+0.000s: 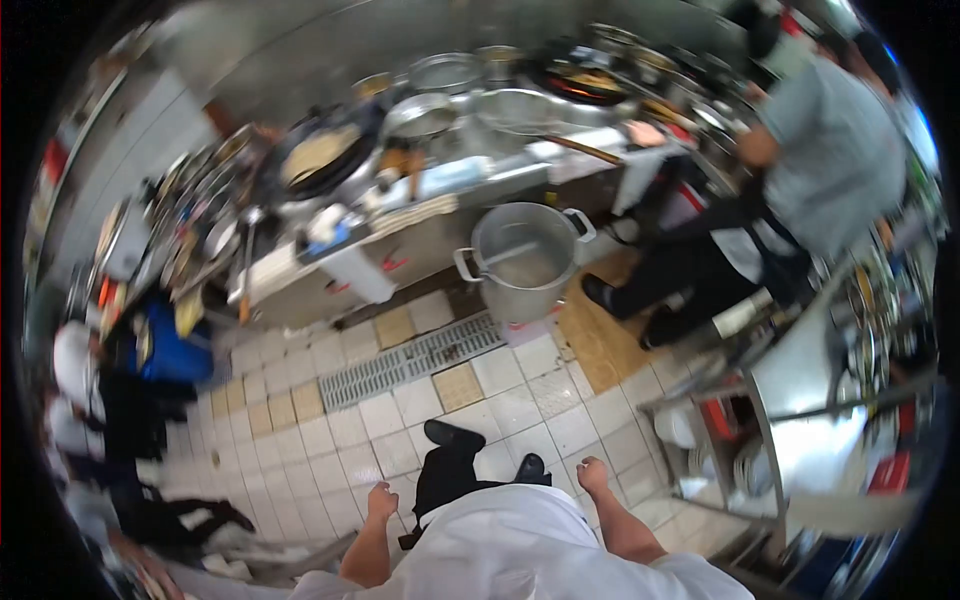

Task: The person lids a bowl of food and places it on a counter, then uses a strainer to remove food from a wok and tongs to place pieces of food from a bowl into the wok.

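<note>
My left hand (382, 499) hangs low beside my body, its fingers curled in and nothing seen in them. On the other side, my right hand (592, 474) is also loosely closed, with nothing visible in it. Both are above the tiled floor (380, 450), touching no object. Ahead of me stands a large two-handled metal stockpot (525, 290); a long pale utensil (512, 252) lies across inside it. Beyond the pot runs a cooking range, where a wok (318, 160) holds a pale, flat food (322, 155).
A floor drain grate (410, 362) runs left of the stockpot. At right, a co-worker (830, 160) stands at the range on a brown mat (605, 335). A steel worktable (810, 400) with shelved dishes is on my right. Other people (130, 420) and a blue bin (172, 342) are at left.
</note>
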`<action>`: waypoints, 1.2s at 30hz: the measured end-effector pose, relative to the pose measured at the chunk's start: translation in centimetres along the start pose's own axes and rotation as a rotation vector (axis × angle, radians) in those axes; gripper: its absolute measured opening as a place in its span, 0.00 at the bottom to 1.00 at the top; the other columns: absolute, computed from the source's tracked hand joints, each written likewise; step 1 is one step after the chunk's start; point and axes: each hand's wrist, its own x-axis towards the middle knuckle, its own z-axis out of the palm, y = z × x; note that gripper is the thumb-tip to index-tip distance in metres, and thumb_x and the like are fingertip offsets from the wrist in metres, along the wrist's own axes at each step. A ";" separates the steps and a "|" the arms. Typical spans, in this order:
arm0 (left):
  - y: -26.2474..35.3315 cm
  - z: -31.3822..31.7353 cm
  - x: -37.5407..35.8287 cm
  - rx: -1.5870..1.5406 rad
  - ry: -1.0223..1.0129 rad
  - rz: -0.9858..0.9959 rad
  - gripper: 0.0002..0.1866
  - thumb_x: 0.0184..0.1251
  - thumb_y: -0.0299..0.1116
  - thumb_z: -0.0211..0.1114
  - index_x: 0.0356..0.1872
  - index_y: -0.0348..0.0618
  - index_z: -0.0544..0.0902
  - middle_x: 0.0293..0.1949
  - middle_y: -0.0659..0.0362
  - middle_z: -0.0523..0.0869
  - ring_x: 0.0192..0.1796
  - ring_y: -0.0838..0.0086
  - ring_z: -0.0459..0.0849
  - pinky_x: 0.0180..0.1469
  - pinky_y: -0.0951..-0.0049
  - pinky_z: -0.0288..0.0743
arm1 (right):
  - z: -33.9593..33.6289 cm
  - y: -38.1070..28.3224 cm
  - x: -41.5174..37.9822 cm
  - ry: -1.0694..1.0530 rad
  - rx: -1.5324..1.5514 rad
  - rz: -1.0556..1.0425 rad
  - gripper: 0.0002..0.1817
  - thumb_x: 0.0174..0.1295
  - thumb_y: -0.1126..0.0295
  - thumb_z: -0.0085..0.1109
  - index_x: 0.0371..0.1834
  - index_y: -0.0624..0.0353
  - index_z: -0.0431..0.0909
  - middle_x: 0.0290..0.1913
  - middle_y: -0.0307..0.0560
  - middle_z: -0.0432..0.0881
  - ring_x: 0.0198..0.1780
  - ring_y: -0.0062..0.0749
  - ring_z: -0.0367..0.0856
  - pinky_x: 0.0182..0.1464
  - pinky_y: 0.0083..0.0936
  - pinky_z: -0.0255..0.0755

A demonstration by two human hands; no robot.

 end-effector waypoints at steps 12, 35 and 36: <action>-3.6 -1.7 2.4 -0.291 -0.067 -0.296 0.20 0.47 0.22 0.56 0.47 0.32 0.73 0.26 0.47 0.81 0.19 0.65 0.81 0.17 0.70 0.74 | 5.1 -17.5 19.1 -0.003 0.243 -0.154 0.10 0.54 0.68 0.52 0.33 0.65 0.75 0.22 0.47 0.76 0.28 0.34 0.79 0.26 0.26 0.72; -8.7 3.7 -4.8 -1.615 -0.470 -0.666 0.15 0.51 0.43 0.59 0.25 0.39 0.81 0.26 0.50 0.82 0.28 0.62 0.83 0.26 0.61 0.75 | -6.5 -70.1 35.1 -0.019 0.657 -0.252 0.14 0.50 0.66 0.59 0.17 0.52 0.62 0.10 0.32 0.57 0.08 0.22 0.56 0.09 0.23 0.46; -8.1 4.4 -4.1 -1.319 -0.381 -0.566 0.16 0.51 0.44 0.59 0.25 0.39 0.81 0.26 0.50 0.82 0.29 0.62 0.83 0.27 0.61 0.75 | -7.7 -70.4 33.2 -0.177 0.797 -0.328 0.11 0.51 0.67 0.57 0.19 0.53 0.64 0.10 0.32 0.59 0.08 0.21 0.56 0.08 0.22 0.45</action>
